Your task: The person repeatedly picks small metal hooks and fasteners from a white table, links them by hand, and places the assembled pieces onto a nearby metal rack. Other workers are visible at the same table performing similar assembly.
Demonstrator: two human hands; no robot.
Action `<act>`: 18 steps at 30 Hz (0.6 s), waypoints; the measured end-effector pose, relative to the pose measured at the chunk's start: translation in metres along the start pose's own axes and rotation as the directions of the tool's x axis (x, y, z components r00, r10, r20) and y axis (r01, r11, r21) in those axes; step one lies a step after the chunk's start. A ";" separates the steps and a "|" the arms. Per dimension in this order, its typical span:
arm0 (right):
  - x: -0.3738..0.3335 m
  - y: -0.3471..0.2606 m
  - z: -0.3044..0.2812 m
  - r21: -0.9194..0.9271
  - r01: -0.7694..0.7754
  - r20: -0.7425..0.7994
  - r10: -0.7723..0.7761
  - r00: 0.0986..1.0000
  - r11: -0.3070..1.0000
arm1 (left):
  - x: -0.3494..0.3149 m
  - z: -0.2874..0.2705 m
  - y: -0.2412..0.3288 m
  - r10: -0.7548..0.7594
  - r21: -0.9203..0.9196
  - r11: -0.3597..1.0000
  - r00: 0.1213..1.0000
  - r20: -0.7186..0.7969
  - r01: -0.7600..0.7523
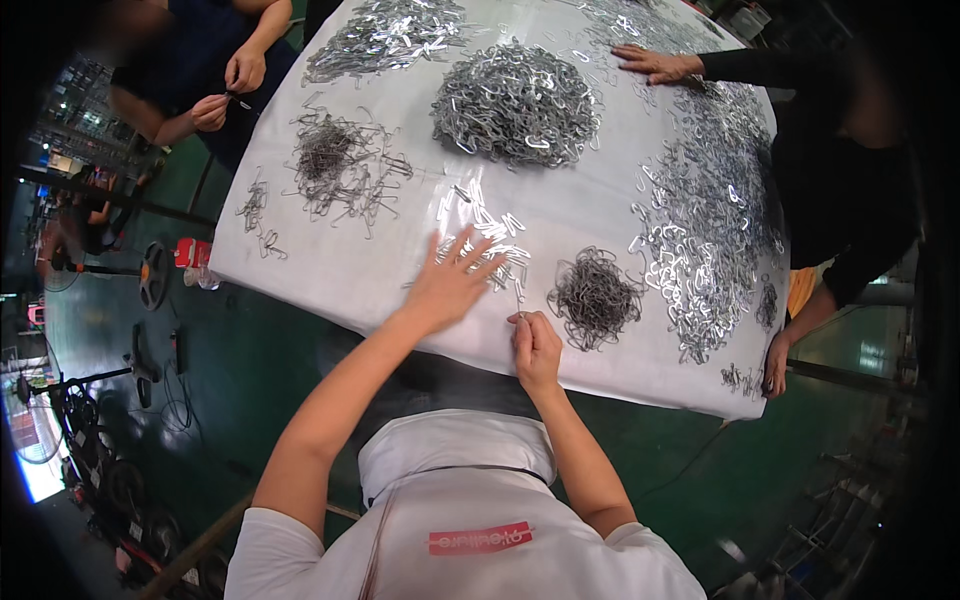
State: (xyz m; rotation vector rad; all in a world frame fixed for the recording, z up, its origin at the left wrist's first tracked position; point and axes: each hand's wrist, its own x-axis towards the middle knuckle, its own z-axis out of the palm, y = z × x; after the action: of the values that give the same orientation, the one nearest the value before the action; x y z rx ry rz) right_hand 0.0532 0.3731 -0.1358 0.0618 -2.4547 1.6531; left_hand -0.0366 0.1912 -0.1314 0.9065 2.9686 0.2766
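My left hand (452, 282) lies with its fingers spread at the near edge of a scatter of shiny, elongated metal clips (485, 212), the fingertips touching some of them. Just to its right, my right hand (538, 350) is closed in a pinch, thumb and index finger together. A thin metal wire piece (520, 303) sticks up from that pinch toward the clips; its lower end is hidden by the fingers. Beside my right hand sits a round heap of dark grey bent wire hooks (596, 298), apart from the hand.
The white-covered table (330, 280) carries a large mound of metal hooks (515, 103), tangled thin wire hooks (330, 160) and a wide spread of hooks (705, 210) at right. One co-worker's hands (225, 95) hold a small piece; another's hand (655, 64) rests far right.
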 end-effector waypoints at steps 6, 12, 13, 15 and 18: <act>-0.001 -0.002 0.000 -0.047 0.039 0.007 -0.039 0.999 0.998 | 0.007 0.004 -0.025 -0.163 -0.062 0.986 0.980 -0.118 0.157; -0.001 -0.002 0.003 -0.077 0.075 -0.023 -0.077 0.997 0.994 | -0.007 0.011 -0.027 -0.294 -0.078 0.956 0.936 -0.192 0.284; -0.001 -0.002 0.003 -0.073 0.082 -0.029 -0.084 0.996 0.994 | -0.012 0.012 -0.025 -0.287 -0.071 0.958 0.937 -0.197 0.279; -0.002 -0.001 0.004 -0.064 0.090 -0.033 -0.092 0.995 0.994 | -0.014 0.011 -0.024 -0.269 -0.109 0.962 0.933 -0.238 0.249; -0.003 -0.001 0.005 -0.052 0.083 -0.034 -0.085 0.996 0.995 | 0.004 0.006 -0.029 -0.231 -0.191 0.968 0.875 -0.426 0.162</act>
State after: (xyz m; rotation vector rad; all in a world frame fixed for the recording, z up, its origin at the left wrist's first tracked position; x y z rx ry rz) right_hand 0.0552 0.3680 -0.1374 0.1257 -2.4303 1.5437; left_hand -0.0551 0.1706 -0.1422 0.5766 3.3541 0.7877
